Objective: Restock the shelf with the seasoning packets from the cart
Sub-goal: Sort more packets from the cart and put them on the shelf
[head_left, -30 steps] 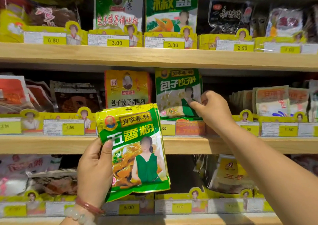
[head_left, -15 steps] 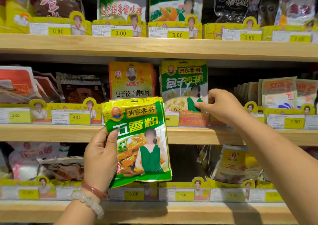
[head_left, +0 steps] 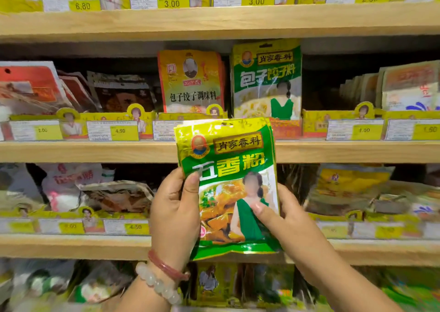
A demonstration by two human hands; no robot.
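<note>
We face a pale wooden shop shelf [head_left: 333, 150] with several tiers, its front edges lined with yellow cardboard price strips [head_left: 114, 130]. Lighting is dim behind the goods; the lower corners are blurred.

Landmark: the tall green-and-yellow dumpling seasoning packet [head_left: 266, 78] standing upright on the middle tier. Just beside it, to its left, stands a yellow-and-red seasoning packet [head_left: 191, 80]. Further left, dark and red packets [head_left: 71, 90] lean at an angle. To its right, past a dark gap, a row of pale packets [head_left: 404, 87] stands on edge.

Below and in front of the landmark we hold a glossy green-and-yellow five-spice seasoning packet [head_left: 228, 185], off the shelf, overlapping the middle tier's edge. Long axis near vertical, top tilted slightly left; printed face toward us, hang-hole end up.

Left hand [head_left: 176, 214]: grip grasping the packet's left edge, thumb across the front. Two bracelets, one red [head_left: 166, 267], one of pale beads [head_left: 157, 283], circle that wrist. Right hand [head_left: 288, 221]: grip grasping the lower right edge, thumb on the front face.
</note>
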